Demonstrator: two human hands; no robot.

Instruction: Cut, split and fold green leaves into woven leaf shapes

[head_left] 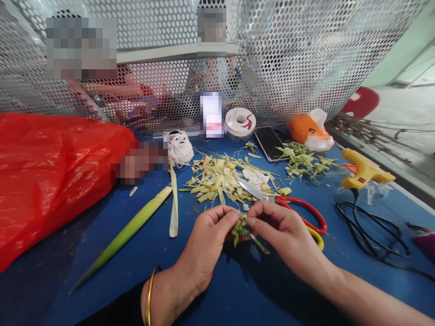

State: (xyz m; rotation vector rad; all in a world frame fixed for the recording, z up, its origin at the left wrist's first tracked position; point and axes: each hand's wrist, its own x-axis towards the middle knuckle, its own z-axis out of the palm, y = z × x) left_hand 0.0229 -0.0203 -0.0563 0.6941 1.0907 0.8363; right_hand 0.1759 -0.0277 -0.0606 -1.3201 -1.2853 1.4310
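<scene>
One gold bangle (149, 294) nearest, and the left hand (209, 240) and right hand (290, 235) pinch one small, leafy green sprig (240, 230) over the blue tabletop (146, 256)! Around them: one pale heap of leaf strips (217, 176), one black phone (268, 141), one yellow glue gun (365, 170); the right hand partly hides red-handled metal scissors (258, 192).

Blue tabletop (244, 294), worn-looking, pale edging (413, 199) along its right side. Directly behind tabletop: silvery perforated metal panel (163, 25), round holes, shiny in spots. Pale horizontal rail (152, 54) crosses it, higher than tabletop. Past tabletop's far right corner: red chair (362, 102), partly visible; light grey floor (404, 106); pale green wall (401, 45) farther off. Lighting brighter there than over tabletop's near side, which is shadowed.
</scene>
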